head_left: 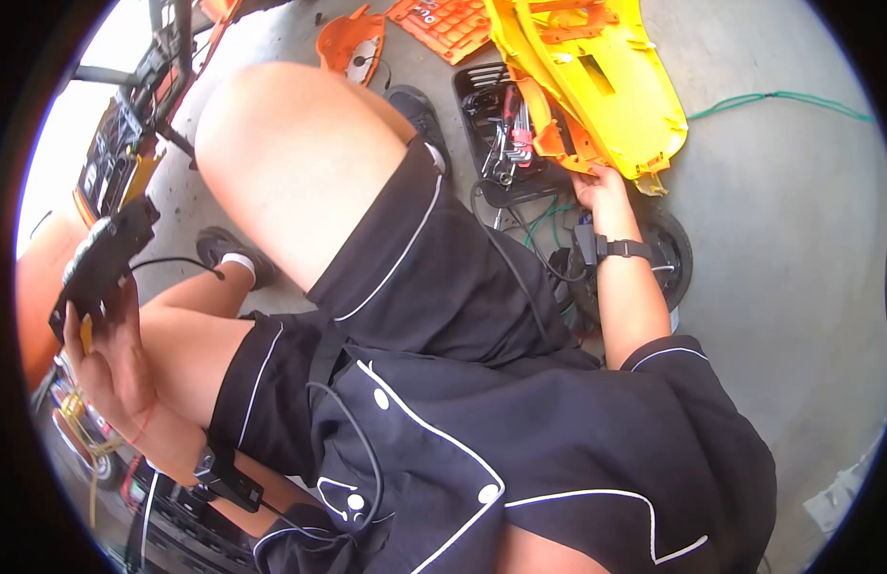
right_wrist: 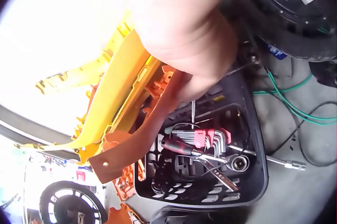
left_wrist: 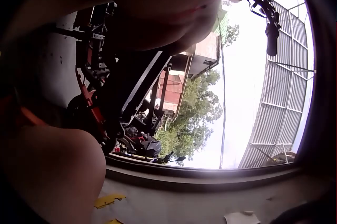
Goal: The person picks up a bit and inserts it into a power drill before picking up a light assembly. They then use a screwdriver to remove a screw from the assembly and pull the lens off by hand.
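Observation:
At the left of the head view, my left hand [head_left: 123,373] holds a black part [head_left: 109,258] with shiny round pieces, its fingers against the lower edge. A cable hangs from this part. In the left wrist view the left hand [left_wrist: 168,19] is dark and its fingertips are unclear. My right hand [head_left: 597,184] grips the near end of the orange panel [head_left: 549,120] beside a yellow panel [head_left: 625,105]. The right wrist view shows the right hand [right_wrist: 184,34] over the orange panel [right_wrist: 134,155], its fingertips hidden, with the yellow panel [right_wrist: 113,92] alongside.
Below the panels, a black basket [right_wrist: 258,182] holds hex keys [right_wrist: 210,139], a screwdriver and wrenches. A wheel [head_left: 664,263] lies near the right forearm. Orange pieces [head_left: 353,43] and a green cord [head_left: 798,99] are on the floor. A vehicle frame [head_left: 156,77] stands at the upper left.

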### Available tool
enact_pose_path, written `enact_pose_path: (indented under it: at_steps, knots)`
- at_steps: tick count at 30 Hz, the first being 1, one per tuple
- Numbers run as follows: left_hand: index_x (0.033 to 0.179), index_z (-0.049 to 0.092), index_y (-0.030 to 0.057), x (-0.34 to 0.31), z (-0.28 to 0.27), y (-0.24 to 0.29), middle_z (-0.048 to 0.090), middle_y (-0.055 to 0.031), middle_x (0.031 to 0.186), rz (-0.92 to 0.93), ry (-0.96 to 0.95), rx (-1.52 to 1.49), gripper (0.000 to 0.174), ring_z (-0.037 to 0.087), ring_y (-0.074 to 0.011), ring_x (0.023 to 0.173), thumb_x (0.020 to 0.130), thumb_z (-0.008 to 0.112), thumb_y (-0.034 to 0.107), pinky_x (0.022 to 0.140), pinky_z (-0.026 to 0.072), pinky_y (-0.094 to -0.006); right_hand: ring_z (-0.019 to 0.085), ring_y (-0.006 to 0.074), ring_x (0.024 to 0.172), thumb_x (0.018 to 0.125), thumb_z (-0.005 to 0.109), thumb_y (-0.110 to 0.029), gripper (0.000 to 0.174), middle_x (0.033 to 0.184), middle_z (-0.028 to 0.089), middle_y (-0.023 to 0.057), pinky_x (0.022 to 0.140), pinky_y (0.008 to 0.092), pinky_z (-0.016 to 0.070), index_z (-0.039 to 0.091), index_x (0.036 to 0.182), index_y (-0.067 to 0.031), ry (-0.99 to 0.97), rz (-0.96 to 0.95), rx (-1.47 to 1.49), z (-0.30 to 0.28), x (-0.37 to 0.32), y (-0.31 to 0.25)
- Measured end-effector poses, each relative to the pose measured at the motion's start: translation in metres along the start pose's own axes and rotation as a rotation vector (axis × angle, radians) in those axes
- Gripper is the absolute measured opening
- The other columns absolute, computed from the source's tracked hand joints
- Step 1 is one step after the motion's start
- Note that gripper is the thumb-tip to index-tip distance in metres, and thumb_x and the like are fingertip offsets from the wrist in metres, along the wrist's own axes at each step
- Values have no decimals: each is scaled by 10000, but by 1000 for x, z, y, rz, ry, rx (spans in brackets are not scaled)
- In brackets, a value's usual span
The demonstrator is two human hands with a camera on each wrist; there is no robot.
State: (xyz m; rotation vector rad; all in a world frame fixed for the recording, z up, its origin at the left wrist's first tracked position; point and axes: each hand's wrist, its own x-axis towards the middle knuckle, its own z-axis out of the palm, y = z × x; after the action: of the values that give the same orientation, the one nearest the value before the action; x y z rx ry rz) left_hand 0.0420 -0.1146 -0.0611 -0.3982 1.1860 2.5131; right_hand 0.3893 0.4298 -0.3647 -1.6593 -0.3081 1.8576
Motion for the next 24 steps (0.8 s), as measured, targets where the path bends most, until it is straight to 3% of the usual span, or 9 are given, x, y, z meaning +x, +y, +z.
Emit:
enact_pose_path:
  at_steps: [3,5,6,7,8,10,15,19,24]
  knots:
    - [1396,336,-65,-1,3,-4,362,-232,1479,40,41,58,473,291,-378,1409,977,511,70,1208,172,-565,583,391,1158,960,412,-26,316,1268,577,217,1004,522,506,490,1260,35,-21,-58,30,-1,-11,-8]
    - [1400,331,-63,0,-7,-4,359,-227,1483,95,107,101,475,290,-376,1412,983,506,81,1211,170,-560,585,390,1154,961,421,-34,306,1245,584,219,1001,518,511,489,1248,48,-46,-52,49,-3,-16,-11]
    - [1401,331,-61,3,-14,-3,358,-224,1486,29,1,62,474,286,-375,1415,988,503,95,1211,167,-559,587,388,1151,963,429,-43,299,1222,590,221,997,514,515,488,1236,62,-66,-45,81,-2,-17,-13]
    - [1402,332,-59,6,-18,-1,357,-220,1488,-40,-104,24,473,282,-374,1418,993,500,109,1212,163,-559,587,388,1151,963,429,-43,299,1222,590,221,997,514,515,488,1236,62,-67,-47,78,1,-17,-15]
    - [1402,332,-59,7,-21,0,357,-220,1488,-40,-102,23,473,282,-374,1418,993,500,109,1212,163,-559,588,387,1144,963,445,-60,295,1196,592,219,994,509,520,490,1227,64,-39,-29,141,3,-17,-17]
    - [1414,323,-49,-1,7,-13,345,-217,1498,65,73,46,481,268,-373,1426,998,493,123,1215,158,-554,590,386,1137,963,462,-77,294,1171,595,217,991,504,524,492,1218,67,-10,-10,210,3,-15,-14]
    - [1433,308,-29,5,-12,-7,350,-210,1498,33,0,62,490,278,-362,1425,1002,484,124,1215,181,-535,564,323,1104,950,528,-134,340,1207,526,171,990,482,528,482,1247,23,-160,-126,313,-7,-26,21]
    - [1416,346,-28,7,3,-5,375,-190,1484,-28,-1,44,464,317,-338,1406,997,489,110,1207,212,-526,544,279,1193,1011,470,-156,302,1310,524,136,1021,458,500,496,1275,-13,-72,-104,307,-10,-3,40]
    - [1423,352,-23,2,6,-14,386,-186,1477,-27,65,42,471,325,-328,1403,993,496,106,1205,218,-521,560,267,1183,1008,465,-201,294,1280,559,129,1016,442,507,526,1230,-19,-23,-171,337,-7,-7,31]
